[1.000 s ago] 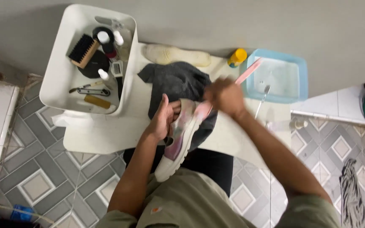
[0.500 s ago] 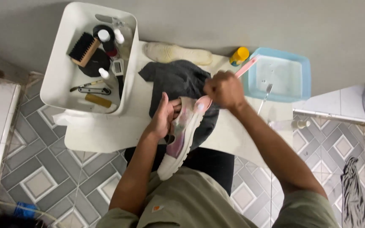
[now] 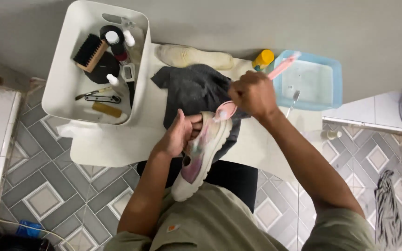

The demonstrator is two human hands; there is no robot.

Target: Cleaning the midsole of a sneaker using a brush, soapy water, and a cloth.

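My left hand (image 3: 178, 134) grips a white and pink sneaker (image 3: 200, 156) by its side, holding it over my lap and the edge of a low white table (image 3: 112, 144). My right hand (image 3: 254, 94) is closed around a pink brush (image 3: 275, 73), whose head presses on the sneaker's toe end. Under the shoe lies a dark grey cloth (image 3: 194, 90).
A white tub (image 3: 61, 88) at the left holds a wooden brush, small bottles and tools. A light blue basin (image 3: 313, 83) with water sits at the right, a yellow-capped bottle (image 3: 262, 59) beside it. A pale insole (image 3: 194, 56) lies at the back. Grey patterned floor tiles surround the table.
My right hand with the pink brush has shifted slightly up and back along the shoe's toe. The left hand keeps its grip on the sneaker.
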